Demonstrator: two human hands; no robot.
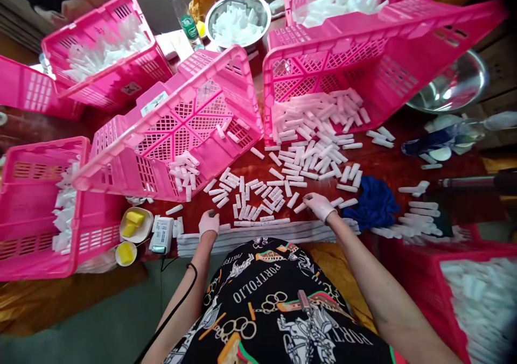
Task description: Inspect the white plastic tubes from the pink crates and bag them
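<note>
My left hand [209,223], in a white glove with bare fingertips, rests at the table's near edge by a striped cloth [258,238]. Its fingers are curled, and whatever lies in them is hidden. A black cord circles that wrist. To the right, my right hand [320,207], gloved the same way, has its fingertips closed on the end of a small white plastic piece [300,208]. Between and beyond my hands lie many loose white pieces [274,197], with a row along the cloth. A larger heap [311,156] spills from the tipped pink crate [371,68].
Another tipped pink crate [194,121] stands ahead left. Further crates of white pieces flank me, including a left crate [81,202] and right crate [448,278]. Nearby are a small grey device [162,235], yellow sponges [135,218], a blue cloth [371,202], a steel bowl [266,22] and another person's arm [89,0].
</note>
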